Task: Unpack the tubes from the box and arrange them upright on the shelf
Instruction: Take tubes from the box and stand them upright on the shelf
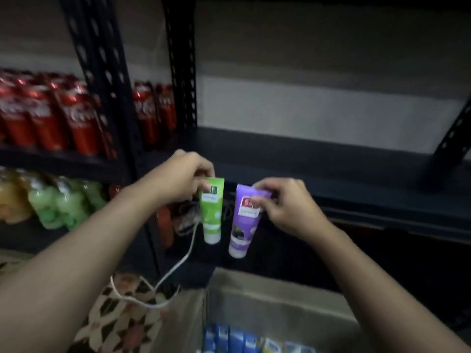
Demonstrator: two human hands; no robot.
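My left hand [178, 175] pinches the crimped top of a green tube [211, 212], which hangs cap-down. My right hand [283, 202] pinches the top of a purple tube [246, 220], also hanging cap-down and slightly tilted. Both tubes hang just in front of and below the front edge of the dark shelf [331, 171], whose board is bare in view. Below them stands the open cardboard box [280, 299], with several blue and yellow packs [244, 340] showing at its bottom.
Red soda cans [51, 115] fill the shelf to the left, with bagged green and orange goods [51, 202] beneath. Black perforated uprights [181, 72] divide the bays; another upright [453, 138] leans at the right. A white cable [175, 266] trails over a patterned floor [122, 317].
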